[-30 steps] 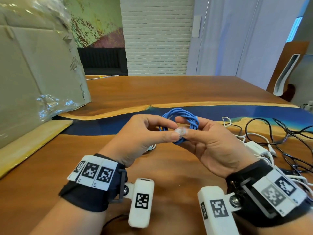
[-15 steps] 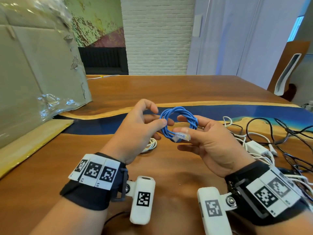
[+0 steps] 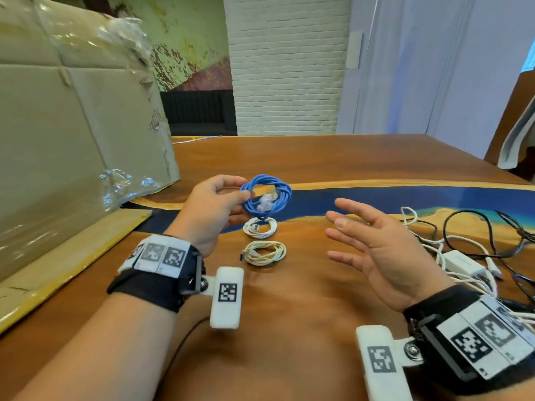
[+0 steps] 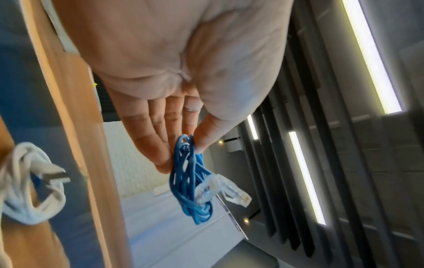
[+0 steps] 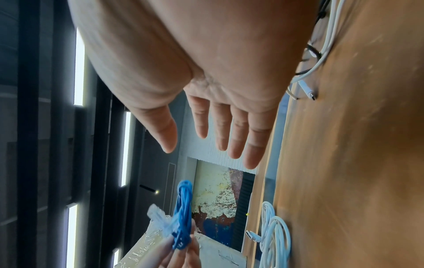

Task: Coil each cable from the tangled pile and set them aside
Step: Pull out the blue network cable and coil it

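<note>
A coiled blue network cable (image 3: 266,194) with clear plugs hangs in the air above the table, pinched at its left rim by my left hand (image 3: 215,208). In the left wrist view the thumb and fingers (image 4: 201,139) pinch the blue coil (image 4: 190,181). My right hand (image 3: 370,241) hovers to the coil's right, palm up, fingers spread and holding nothing. In the right wrist view the straight fingers (image 5: 231,134) point toward the blue coil (image 5: 182,208). Two coiled white cables (image 3: 260,227) (image 3: 265,252) lie on the table below. A tangled pile of black and white cables (image 3: 477,256) lies at the right.
A large cardboard box (image 3: 72,134) wrapped in plastic stands at the left on the wooden table (image 3: 289,328). A white power adapter (image 3: 463,263) sits in the pile. A chair (image 3: 518,134) stands at the far right edge.
My right hand has let go of the blue coil and drawn back to the right, opening. My left hand has carried the coil left and further away, over the white coils.
</note>
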`<state>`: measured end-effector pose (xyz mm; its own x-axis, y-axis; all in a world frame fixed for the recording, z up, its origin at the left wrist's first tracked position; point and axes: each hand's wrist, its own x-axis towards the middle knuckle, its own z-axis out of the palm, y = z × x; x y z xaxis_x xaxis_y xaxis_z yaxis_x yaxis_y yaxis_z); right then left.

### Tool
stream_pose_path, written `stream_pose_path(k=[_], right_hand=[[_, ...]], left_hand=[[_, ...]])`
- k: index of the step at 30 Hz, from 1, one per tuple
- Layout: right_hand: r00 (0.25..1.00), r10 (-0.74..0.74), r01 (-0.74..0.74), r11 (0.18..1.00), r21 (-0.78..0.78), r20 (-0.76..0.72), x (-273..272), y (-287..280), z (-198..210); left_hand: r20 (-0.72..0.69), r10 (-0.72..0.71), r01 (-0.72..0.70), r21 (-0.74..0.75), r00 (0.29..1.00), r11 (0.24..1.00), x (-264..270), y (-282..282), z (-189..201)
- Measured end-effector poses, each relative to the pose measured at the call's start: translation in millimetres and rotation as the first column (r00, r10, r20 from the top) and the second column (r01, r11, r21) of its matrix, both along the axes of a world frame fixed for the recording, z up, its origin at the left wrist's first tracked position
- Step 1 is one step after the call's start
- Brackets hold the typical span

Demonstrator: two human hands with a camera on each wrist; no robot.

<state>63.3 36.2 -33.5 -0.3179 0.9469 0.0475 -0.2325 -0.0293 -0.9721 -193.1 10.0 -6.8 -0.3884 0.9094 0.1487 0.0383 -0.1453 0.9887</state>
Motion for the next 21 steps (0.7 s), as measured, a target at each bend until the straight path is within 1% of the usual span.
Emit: stream_pose_path(k=[3, 7, 10, 12, 14, 15, 16, 17, 18, 19, 21], right_hand=[[1.000, -0.005, 0.005, 1.000, 0.003, 0.002, 0.2, -1.2, -0.2], [1.000, 0.003, -0.003, 1.000, 0.011, 0.014, -1.9, -3.8, 1.4], [1.000, 0.006, -0.006, 1.000, 0.005, -0.012, -1.3, -5.5, 3.6], [1.000, 0.025, -0.025, 1.000, 0.013, 0.004, -1.4, -6.8, 5.0], [1.000, 0.014, -0.014, 1.000, 0.016, -0.008, -1.0, -8.7, 5.8], [1.000, 0.013, -0.013, 1.000, 0.021, -0.017, -0.8, -9.8, 6.8], [1.000, 0.009, -0.009, 1.000, 0.022, -0.018, -1.1, -11.1, 8.3], [1.000, 0.001, -0.001, 1.000, 0.021, -0.021, -2.0, -12.8, 10.4], [0.999, -0.009, 0.010, 1.000, 0.015, -0.035, -2.8, -14.3, 13.1], [0.998, -0.010, 0.011, 1.000, 0.007, -0.057, -2.7, -15.3, 15.8], [0.996, -0.033, 0.032, 0.999, -0.002, -0.085, -1.5, -15.1, 22.6]], left_hand=[[-0.065, 0.094, -0.100, -0.098, 0.994, 0.990, -34.4, 11.5, -3.9], [-0.194, 0.179, -0.223, -0.237, 0.965, 0.945, -74.6, 23.0, -14.7], [-0.332, 0.159, -0.278, -0.351, 0.930, 0.894, -91.9, 27.1, -28.1], [-0.434, 0.101, -0.289, -0.391, 0.895, 0.874, -98.9, 28.8, -37.3], [-0.498, 0.060, -0.290, -0.398, 0.865, 0.870, -99.2, 30.4, -42.9], [-0.492, 0.053, -0.289, -0.417, 0.869, 0.862, -99.7, 31.2, -43.7], [-0.547, -0.035, -0.279, -0.480, 0.836, 0.832, -96.6, 29.6, -39.9], [-0.704, -0.151, -0.311, -0.483, 0.694, 0.819, -91.3, 25.9, -42.5], [-0.790, -0.229, -0.333, -0.475, 0.569, 0.815, -87.1, 25.4, -39.7], [-0.800, -0.242, -0.334, -0.476, 0.550, 0.813, -84.5, 28.3, -35.4], [-0.741, -0.173, -0.276, -0.442, 0.649, 0.854, -75.2, 25.0, -23.5]])
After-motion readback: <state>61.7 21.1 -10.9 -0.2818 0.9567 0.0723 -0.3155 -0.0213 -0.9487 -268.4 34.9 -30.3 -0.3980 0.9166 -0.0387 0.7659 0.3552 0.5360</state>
